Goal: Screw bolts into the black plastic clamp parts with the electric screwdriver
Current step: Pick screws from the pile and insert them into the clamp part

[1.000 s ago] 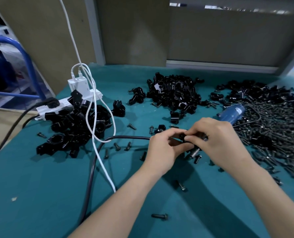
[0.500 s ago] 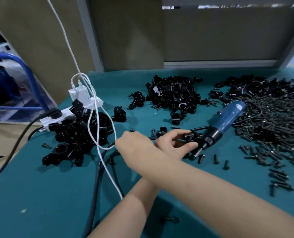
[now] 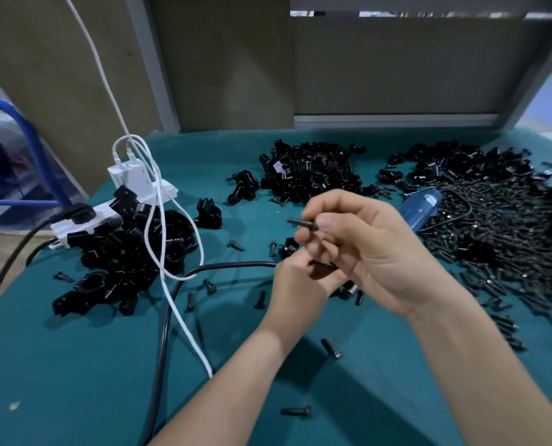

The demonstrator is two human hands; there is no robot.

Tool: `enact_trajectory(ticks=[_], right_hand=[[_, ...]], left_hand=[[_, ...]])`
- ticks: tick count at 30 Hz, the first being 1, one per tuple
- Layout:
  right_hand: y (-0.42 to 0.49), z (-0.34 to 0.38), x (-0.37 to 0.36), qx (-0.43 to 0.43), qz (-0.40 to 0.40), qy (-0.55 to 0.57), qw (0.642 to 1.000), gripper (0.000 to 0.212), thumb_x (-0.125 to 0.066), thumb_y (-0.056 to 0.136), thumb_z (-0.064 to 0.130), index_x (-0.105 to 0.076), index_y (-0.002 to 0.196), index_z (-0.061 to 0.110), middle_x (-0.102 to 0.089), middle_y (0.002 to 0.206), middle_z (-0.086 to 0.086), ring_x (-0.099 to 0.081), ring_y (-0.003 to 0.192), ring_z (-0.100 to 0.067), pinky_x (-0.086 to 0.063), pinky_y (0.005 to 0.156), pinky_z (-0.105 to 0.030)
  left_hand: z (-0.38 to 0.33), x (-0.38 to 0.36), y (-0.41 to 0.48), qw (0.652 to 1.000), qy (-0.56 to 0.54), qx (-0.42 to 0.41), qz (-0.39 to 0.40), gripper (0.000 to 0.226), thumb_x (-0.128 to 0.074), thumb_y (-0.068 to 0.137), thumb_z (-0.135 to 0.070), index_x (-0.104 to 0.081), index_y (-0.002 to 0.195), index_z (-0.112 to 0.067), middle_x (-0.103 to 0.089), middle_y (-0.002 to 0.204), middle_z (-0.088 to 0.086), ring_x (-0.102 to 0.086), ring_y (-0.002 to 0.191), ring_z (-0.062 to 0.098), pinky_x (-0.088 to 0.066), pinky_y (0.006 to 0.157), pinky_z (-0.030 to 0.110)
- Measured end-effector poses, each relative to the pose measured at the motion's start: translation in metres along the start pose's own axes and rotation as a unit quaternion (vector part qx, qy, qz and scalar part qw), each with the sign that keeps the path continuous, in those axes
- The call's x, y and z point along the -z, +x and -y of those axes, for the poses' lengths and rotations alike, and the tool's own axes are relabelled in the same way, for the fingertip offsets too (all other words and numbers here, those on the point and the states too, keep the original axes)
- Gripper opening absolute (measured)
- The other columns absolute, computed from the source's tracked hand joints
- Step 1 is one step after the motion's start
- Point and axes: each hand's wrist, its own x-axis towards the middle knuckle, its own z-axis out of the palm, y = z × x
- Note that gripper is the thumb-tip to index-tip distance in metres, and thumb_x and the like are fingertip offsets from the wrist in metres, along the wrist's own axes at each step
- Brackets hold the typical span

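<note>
Right hand has swung back, pinching a bolt; left hand grips a clamp part.

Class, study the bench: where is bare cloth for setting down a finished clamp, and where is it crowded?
Free: the near-left cloth, bordered by the left clamp pile and the black cable; also the back patch between the power strip and the middle pile. Crowded: the bolt heap on the right.
</note>
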Motion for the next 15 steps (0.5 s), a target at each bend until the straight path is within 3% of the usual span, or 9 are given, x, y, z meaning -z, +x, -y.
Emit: enact_trajectory(ticks=[9,15], right_hand=[[-0.014,0.007,0.047,-0.016,-0.093,0.025,0.995,0.018,-0.062,0.075,0.017,-0.079,0.081,0.014,-0.070,0.073,-0.004,-0.062,0.058,-0.005,-0.050,0.055,-0.011],[-0.001,0.008,0.091,-0.116,-0.190,-0.141,0.965,0.020,-0.060,0.088,0.006,-0.075,0.076,0.007,-0.070,0.069,-0.005,-0.060,0.057,-0.005,-0.050,0.055,-0.013]], left_hand=[[-0.012,-0.004,-0.004,1.000,-0.009,-0.017,-0.001,0.031,-0.081,0.074,-0.008,-0.070,0.087,-0.034,-0.074,0.091,-0.006,-0.069,0.081,0.012,-0.052,0.078,0.022],[-0.013,-0.004,-0.007,1.000,0.007,-0.001,0.000,0.036,-0.080,0.076,-0.009,-0.071,0.081,-0.044,-0.075,0.089,-0.009,-0.069,0.084,0.012,-0.054,0.081,0.026]])
